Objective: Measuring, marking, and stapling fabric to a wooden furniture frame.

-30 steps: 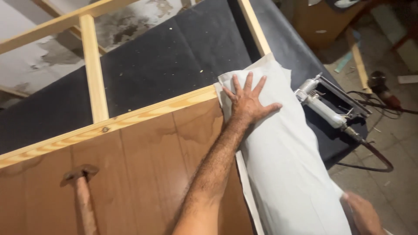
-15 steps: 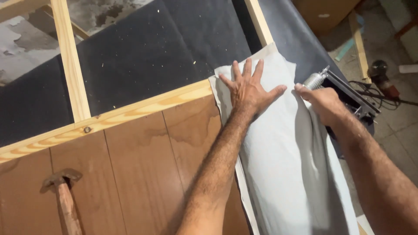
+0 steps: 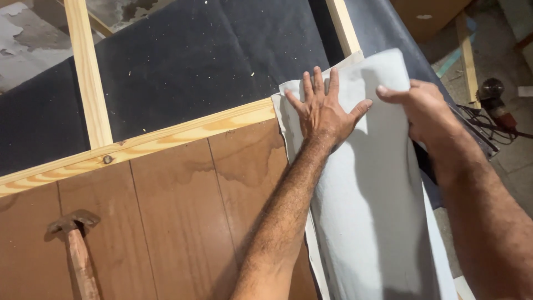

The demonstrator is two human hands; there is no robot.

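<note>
- L hand (image 3: 323,111): fingers spread, flat on white padding sheet (image 3: 372,200) draped over frame's right edge.
- R hand (image 3: 425,114): fingers curled round sheet's edge.
- Hammer (image 3: 75,244) on brown panel (image 3: 183,222), well apart.

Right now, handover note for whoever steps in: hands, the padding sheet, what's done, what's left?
Left hand: flat, fingers spread, pressing the white padding sheet near its top left corner.
Right hand: gripping the sheet's right edge, thumb on top.
Sheet lies along the right side of the wooden frame, over the brown panel's edge.
Hammer lies untouched at lower left.
Done: sheet laid in place. Left: no fastening visible yet.
</note>
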